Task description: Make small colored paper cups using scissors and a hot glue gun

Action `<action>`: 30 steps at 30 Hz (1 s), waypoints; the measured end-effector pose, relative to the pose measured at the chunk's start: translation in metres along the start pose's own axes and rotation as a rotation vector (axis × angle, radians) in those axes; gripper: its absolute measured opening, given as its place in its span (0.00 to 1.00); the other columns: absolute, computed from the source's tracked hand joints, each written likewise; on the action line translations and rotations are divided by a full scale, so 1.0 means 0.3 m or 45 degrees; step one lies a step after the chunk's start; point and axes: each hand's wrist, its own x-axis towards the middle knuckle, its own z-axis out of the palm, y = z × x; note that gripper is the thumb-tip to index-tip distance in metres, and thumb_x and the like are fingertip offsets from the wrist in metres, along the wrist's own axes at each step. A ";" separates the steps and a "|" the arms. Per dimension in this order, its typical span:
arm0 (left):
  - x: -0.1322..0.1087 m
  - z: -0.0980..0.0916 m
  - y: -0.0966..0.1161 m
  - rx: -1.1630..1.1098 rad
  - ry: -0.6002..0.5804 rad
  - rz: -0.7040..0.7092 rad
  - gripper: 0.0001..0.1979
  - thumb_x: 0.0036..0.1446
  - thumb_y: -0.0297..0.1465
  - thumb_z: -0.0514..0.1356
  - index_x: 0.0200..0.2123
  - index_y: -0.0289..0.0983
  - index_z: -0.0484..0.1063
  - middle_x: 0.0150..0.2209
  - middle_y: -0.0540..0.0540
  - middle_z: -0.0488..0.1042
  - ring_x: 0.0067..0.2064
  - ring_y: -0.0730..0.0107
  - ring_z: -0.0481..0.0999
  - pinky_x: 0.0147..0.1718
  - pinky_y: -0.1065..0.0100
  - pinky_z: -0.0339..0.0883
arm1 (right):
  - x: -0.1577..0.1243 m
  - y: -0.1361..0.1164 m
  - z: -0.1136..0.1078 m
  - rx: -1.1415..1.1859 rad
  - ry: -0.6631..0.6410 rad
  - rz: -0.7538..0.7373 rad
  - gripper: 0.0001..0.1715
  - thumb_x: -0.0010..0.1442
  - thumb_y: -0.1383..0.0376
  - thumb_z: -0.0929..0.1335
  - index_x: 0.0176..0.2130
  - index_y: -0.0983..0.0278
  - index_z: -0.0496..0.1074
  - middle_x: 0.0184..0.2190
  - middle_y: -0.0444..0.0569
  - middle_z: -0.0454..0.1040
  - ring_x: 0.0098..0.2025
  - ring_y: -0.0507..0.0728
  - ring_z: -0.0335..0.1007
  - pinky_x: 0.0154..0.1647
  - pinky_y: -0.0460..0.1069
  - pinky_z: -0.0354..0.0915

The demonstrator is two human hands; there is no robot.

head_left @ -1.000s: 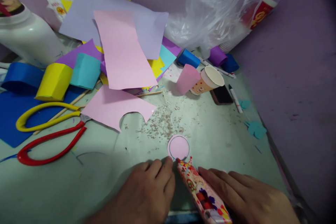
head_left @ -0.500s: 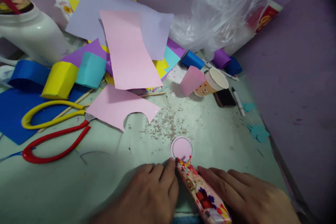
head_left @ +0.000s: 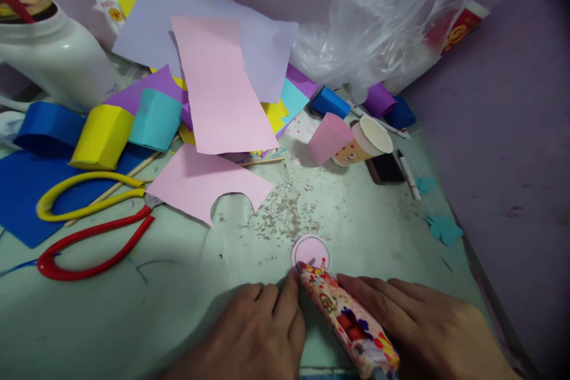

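Note:
In front of me on the table lies a small pink paper circle [head_left: 311, 247] with a dark ring drawn inside its edge. My left hand [head_left: 260, 329] has its fingers together, the index fingertip at the circle's lower left edge, apparently holding it down. A brightly patterned, tube-like tool [head_left: 351, 323] slants across, its narrow tip over the circle's lower part. Along the right side of this tool runs my right hand [head_left: 427, 323], closed on it; the thumb is hidden.
Scissors [head_left: 95, 255] with red and yellow handles lie left. Cut pink paper [head_left: 196, 184] and coloured sheets [head_left: 227, 89] pile up behind. Toward the right stand a pink paper roll [head_left: 328, 138] and a paper cup [head_left: 371, 139], near a phone [head_left: 387, 169] and a marker [head_left: 408, 175].
The view has shifted slightly, so everything sits a little differently in the picture. The patterned tool's tip reaches slightly further over the circle; both hands keep nearly the same pose.

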 end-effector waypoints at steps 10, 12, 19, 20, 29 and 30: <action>-0.009 -0.002 -0.001 -0.033 -0.058 -0.036 0.19 0.56 0.26 0.54 0.51 0.33 0.68 0.53 0.40 0.73 0.36 0.65 0.76 0.30 0.67 0.68 | 0.017 0.008 -0.013 0.136 -0.059 -0.009 0.25 0.57 0.73 0.58 0.53 0.62 0.63 0.38 0.45 0.80 0.30 0.53 0.78 0.25 0.46 0.71; -0.011 -0.007 -0.001 -0.012 -0.094 -0.013 0.20 0.55 0.25 0.55 0.52 0.32 0.68 0.54 0.38 0.72 0.32 0.66 0.76 0.26 0.66 0.68 | 0.013 0.005 -0.013 0.158 -0.032 0.024 0.26 0.56 0.73 0.57 0.53 0.60 0.63 0.37 0.44 0.81 0.29 0.54 0.78 0.24 0.46 0.71; -0.006 -0.017 0.002 0.032 -0.073 0.003 0.20 0.53 0.30 0.59 0.51 0.35 0.70 0.51 0.41 0.75 0.25 0.69 0.73 0.20 0.67 0.65 | -0.005 -0.001 -0.003 0.139 -0.029 0.026 0.29 0.53 0.75 0.57 0.53 0.60 0.65 0.37 0.46 0.81 0.26 0.54 0.77 0.23 0.47 0.71; -0.006 -0.018 0.003 0.035 -0.069 -0.004 0.20 0.53 0.31 0.60 0.50 0.35 0.70 0.50 0.41 0.75 0.24 0.69 0.73 0.20 0.67 0.65 | -0.007 0.000 0.002 0.120 -0.004 0.020 0.28 0.54 0.75 0.57 0.52 0.61 0.65 0.37 0.46 0.81 0.25 0.54 0.76 0.23 0.47 0.70; -0.003 -0.027 -0.001 0.045 -0.132 0.014 0.21 0.55 0.27 0.56 0.52 0.32 0.68 0.52 0.38 0.73 0.27 0.67 0.76 0.21 0.67 0.67 | 0.039 0.004 -0.019 0.053 -0.011 -0.057 0.23 0.59 0.75 0.56 0.50 0.63 0.67 0.34 0.44 0.81 0.25 0.52 0.76 0.22 0.45 0.69; -0.003 -0.025 -0.001 0.039 -0.141 0.014 0.20 0.55 0.26 0.55 0.52 0.32 0.68 0.52 0.37 0.73 0.27 0.67 0.76 0.21 0.67 0.67 | 0.044 0.005 -0.022 0.045 0.002 -0.066 0.23 0.59 0.75 0.55 0.49 0.63 0.67 0.33 0.44 0.81 0.24 0.52 0.76 0.21 0.45 0.69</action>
